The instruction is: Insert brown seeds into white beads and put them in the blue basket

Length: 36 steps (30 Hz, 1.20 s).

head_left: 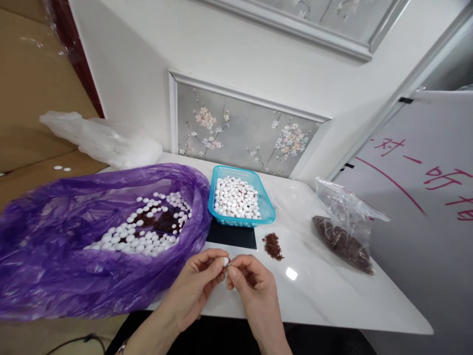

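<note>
Near the table's front edge, my left hand [197, 283] pinches a small white ball [225, 262] between thumb and finger. Fingertips of my right hand [254, 291] are closed beside the ball, and what they hold, if anything, is too small to name. Beyond the hands stands a blue basket [269, 209] filled with white balls [236, 197]. A small pile of reddish-brown bits [272, 246] lies on the table right of the basket. To the left, an open purple bag [88, 286] holds white balls and dark brown bits.
The white table [306, 301] also bears a black flat piece [232, 234] under the basket's front and a clear bag of brown material [343, 241] at the right. White plastic [107, 143] lies behind the purple bag. A whiteboard [414, 236] stands at the right.
</note>
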Each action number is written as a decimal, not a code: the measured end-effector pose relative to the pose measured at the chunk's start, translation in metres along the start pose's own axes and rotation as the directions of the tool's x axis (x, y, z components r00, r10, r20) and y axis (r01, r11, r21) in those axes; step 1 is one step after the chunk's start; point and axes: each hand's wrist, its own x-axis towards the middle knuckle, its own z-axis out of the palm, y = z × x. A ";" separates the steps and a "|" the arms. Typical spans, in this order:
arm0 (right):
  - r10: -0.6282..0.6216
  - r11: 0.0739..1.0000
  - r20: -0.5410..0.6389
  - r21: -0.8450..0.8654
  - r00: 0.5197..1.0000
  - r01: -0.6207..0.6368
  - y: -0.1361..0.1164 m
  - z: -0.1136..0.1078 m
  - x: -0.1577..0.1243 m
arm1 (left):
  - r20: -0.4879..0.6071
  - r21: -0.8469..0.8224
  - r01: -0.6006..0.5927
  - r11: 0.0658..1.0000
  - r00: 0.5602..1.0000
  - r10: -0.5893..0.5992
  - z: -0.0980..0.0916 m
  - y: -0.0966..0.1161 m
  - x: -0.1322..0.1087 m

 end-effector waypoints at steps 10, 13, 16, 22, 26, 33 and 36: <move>-0.003 1.000 -0.014 0.029 1.000 0.003 0.003 0.000 0.001 | -0.035 0.055 -0.023 0.998 0.999 0.025 0.003 0.001 0.001; -0.016 0.998 -0.021 0.055 1.000 0.018 0.003 0.000 0.002 | -0.048 0.075 -0.026 0.997 0.998 0.029 0.004 0.001 0.000; -0.004 0.998 -0.025 0.063 1.000 0.006 0.005 0.002 0.002 | -0.050 0.102 -0.036 0.994 0.998 0.041 0.005 0.001 0.000; 0.001 0.993 -0.039 0.117 0.999 0.004 0.009 0.003 0.003 | -0.038 0.192 -0.084 0.978 0.995 0.093 0.008 0.001 0.000; 0.005 0.980 0.010 0.196 1.000 -0.007 0.009 0.001 0.004 | -0.004 0.161 -0.090 0.983 0.996 0.092 0.008 0.001 -0.001; 0.044 0.978 -0.079 0.208 0.996 -0.026 0.022 -0.003 0.004 | -0.036 0.000 -0.002 1.000 0.999 0.002 0.004 0.003 -0.002; 0.041 0.983 -0.081 0.182 0.996 -0.026 0.026 -0.004 0.003 | -0.035 0.016 -0.026 1.000 0.999 0.027 0.003 0.003 -0.002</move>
